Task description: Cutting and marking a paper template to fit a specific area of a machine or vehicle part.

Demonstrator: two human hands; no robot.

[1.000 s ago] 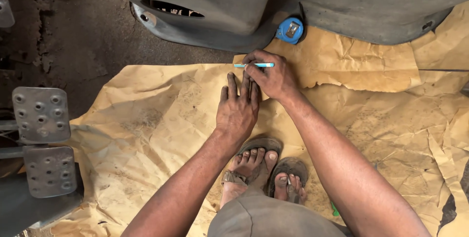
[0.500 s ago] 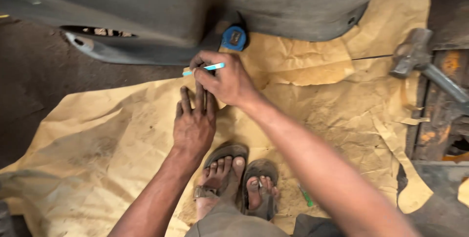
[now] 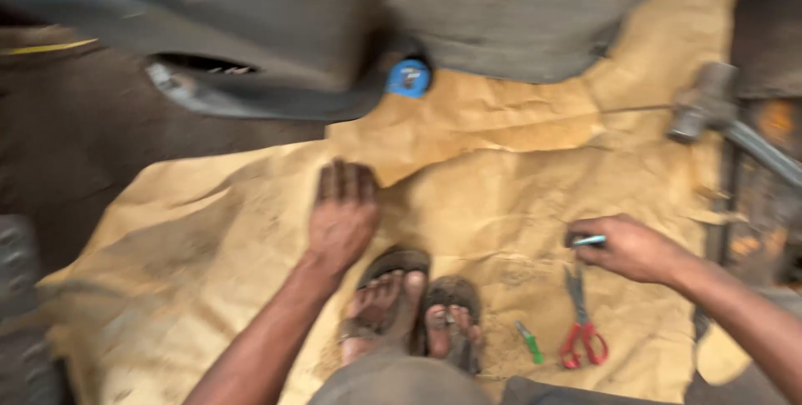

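My left hand (image 3: 341, 215) lies flat, palm down, on a crumpled sheet of brown paper (image 3: 501, 196) spread on the floor. Off to the right, my right hand (image 3: 631, 248) is closed around a light blue pen (image 3: 590, 240) and hovers just above a pair of red-handled scissors (image 3: 581, 321) lying on the paper. My two feet in sandals (image 3: 413, 309) rest on the paper between my arms. The picture is blurred by motion.
A large grey metal panel (image 3: 401, 12) overhangs the paper's far edge, with a blue tape measure (image 3: 408, 77) beside it. A hammer (image 3: 718, 113) lies at the right. A small green marker (image 3: 529, 341) rests near my feet. Dark floor lies at the left.
My right hand has carried the pen from the paper's far edge, beside my left hand, down and to the right over the scissors. The view has swung left.
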